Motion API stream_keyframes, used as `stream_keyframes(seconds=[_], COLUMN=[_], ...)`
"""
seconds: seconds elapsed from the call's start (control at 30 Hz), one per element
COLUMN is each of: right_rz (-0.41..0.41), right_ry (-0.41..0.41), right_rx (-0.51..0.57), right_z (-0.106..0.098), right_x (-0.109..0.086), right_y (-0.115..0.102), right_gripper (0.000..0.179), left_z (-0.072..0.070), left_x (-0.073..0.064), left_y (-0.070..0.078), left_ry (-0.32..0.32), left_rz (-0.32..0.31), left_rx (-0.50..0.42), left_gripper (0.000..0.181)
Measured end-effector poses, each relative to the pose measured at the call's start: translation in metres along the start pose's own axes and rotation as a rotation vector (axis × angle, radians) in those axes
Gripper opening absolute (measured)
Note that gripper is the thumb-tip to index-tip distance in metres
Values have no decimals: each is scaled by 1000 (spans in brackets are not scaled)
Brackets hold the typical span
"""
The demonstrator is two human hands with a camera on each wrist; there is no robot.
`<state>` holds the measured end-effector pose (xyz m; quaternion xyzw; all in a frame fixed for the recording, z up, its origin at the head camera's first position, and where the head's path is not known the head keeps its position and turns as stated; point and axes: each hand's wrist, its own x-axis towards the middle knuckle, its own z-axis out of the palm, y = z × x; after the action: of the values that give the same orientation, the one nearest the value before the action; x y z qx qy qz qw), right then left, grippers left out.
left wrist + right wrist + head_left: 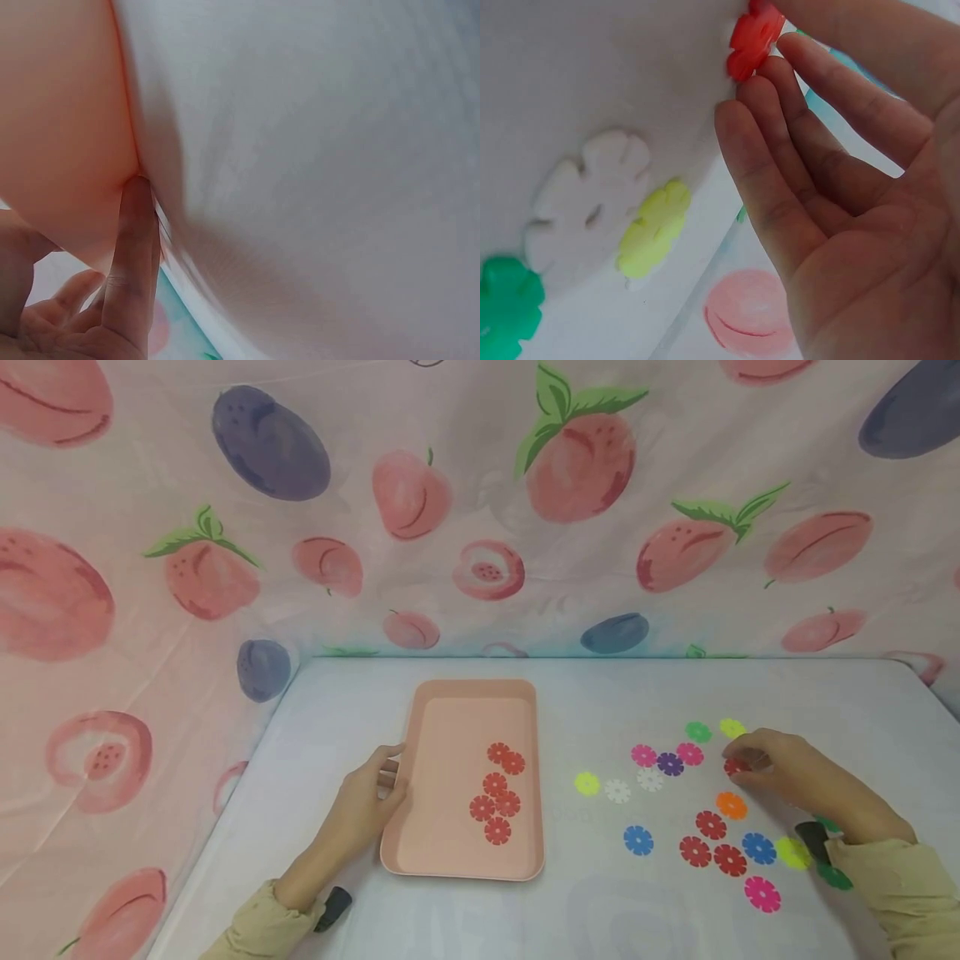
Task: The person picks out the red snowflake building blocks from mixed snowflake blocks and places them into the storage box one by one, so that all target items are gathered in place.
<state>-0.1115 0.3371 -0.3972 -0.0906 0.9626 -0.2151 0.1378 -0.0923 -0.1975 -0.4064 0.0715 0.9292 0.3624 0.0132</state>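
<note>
While the left hand (371,797) steadies the tray (450,860), the right hand (780,772) pinches a red disc (735,767).

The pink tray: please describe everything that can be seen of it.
The pink tray is a shallow rectangle with rounded corners and a raised rim, seemingly matte plastic. It lies flat on the white table, left of the loose discs. Six red flower discs lie inside. The left hand touches its left edge.
</note>
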Motion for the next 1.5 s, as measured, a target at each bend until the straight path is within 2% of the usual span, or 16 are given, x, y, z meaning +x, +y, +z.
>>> stream_keyframes(seconds=[0.77, 1.1, 1.33, 1.5], right_rz=[-20, -45, -2, -1], right_ry=[29, 113, 83, 85], right_rx=[-9, -65, -48, -36], right_z=[-3, -5, -6, -4], right_x=[-3, -6, -5, -4], right_y=[0, 3, 4, 4], right_gripper=[34, 31, 36, 36], left_z=[-1, 0, 0, 0], left_x=[0, 1, 1, 1], left_y=[0, -1, -1, -2], left_ry=[-1, 9, -2, 1], left_rz=[-7, 16, -8, 5], left_rx=[-10, -13, -8, -26], left_gripper=[52, 52, 52, 52])
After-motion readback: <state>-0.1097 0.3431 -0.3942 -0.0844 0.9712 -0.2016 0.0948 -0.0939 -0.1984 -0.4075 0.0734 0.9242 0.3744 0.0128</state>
